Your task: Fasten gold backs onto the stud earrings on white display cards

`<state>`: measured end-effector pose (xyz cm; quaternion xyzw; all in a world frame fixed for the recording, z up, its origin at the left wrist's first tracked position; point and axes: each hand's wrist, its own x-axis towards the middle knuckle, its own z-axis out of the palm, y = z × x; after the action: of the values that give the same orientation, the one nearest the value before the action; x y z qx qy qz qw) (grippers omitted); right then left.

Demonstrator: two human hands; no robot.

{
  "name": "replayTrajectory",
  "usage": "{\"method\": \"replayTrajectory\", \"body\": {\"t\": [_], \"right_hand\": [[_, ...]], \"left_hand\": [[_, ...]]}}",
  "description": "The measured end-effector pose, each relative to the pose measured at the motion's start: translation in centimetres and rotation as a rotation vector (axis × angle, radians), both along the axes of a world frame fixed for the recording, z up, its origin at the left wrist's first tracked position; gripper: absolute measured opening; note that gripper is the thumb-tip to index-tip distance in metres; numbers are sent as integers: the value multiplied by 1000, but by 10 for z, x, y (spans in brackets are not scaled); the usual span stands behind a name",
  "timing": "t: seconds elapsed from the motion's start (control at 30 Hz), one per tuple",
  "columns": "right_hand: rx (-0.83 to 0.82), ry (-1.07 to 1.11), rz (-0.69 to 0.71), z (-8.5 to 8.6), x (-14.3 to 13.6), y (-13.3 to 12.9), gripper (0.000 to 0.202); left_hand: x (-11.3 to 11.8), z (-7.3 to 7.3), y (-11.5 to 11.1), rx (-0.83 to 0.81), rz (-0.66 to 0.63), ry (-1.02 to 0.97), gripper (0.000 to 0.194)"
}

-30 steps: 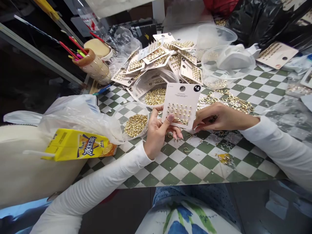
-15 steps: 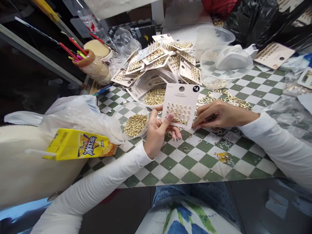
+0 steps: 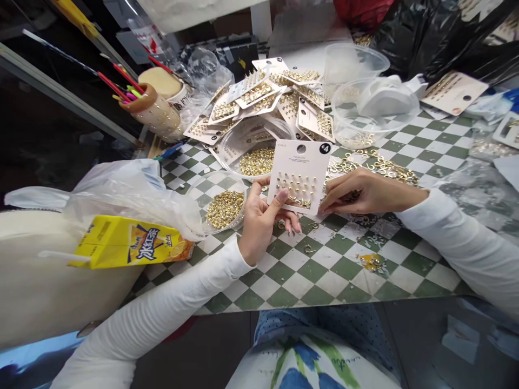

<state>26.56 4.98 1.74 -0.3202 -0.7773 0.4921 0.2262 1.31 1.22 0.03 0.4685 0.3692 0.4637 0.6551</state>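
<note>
My left hand [image 3: 259,229] grips a pale earring card [image 3: 302,163] upright, its thumb across the front and fingers behind. Rows of small gold studs run across the card, with larger gold pieces along the bottom and a black price dot in a top corner. At the card's lower right edge, my right hand [image 3: 363,190] has its fingertips pinched together. Whatever they hold, if anything, is hidden. Loose gold hoops [image 3: 377,165] lie behind and beneath this hand. Left of the card, a clear tub [image 3: 193,195] holds small gold pieces, and another clear tub [image 3: 227,141] stands behind it.
A heap of filled earring cards [image 3: 259,100] rises at the back. Clear containers [image 3: 344,116] stand right of it. A yellow drink carton [image 3: 117,243] and a plastic bag [image 3: 121,189] lie at the left. A pen cup [image 3: 156,113] stands behind them on the checkered table [image 3: 284,294].
Hardly anything differs. The card in my left hand tilts very slightly, and my right hand stays pinched at its edge.
</note>
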Motion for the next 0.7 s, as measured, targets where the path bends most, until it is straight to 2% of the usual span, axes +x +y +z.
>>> {"method": "replayTrajectory", "body": {"t": [0.03,0.1,0.2,0.43,0.7], "right_hand": [[55,-56,82,0,0,1,18],[126,-112,157,-1,2,2,23],[109,-108,141,-2,3,4,22],[74,-118,196,-5,2,5,19],[45,-79,157,-6,-1,2,19]], "left_hand": [[0,0,0,2,-1,0,41],[0,0,0,8,-5,1,40],[1,-1,1,11,-7,-2,39],[1,-1,1,11,2,6,38],[1,-1,0,12,5,-1,39]]}}
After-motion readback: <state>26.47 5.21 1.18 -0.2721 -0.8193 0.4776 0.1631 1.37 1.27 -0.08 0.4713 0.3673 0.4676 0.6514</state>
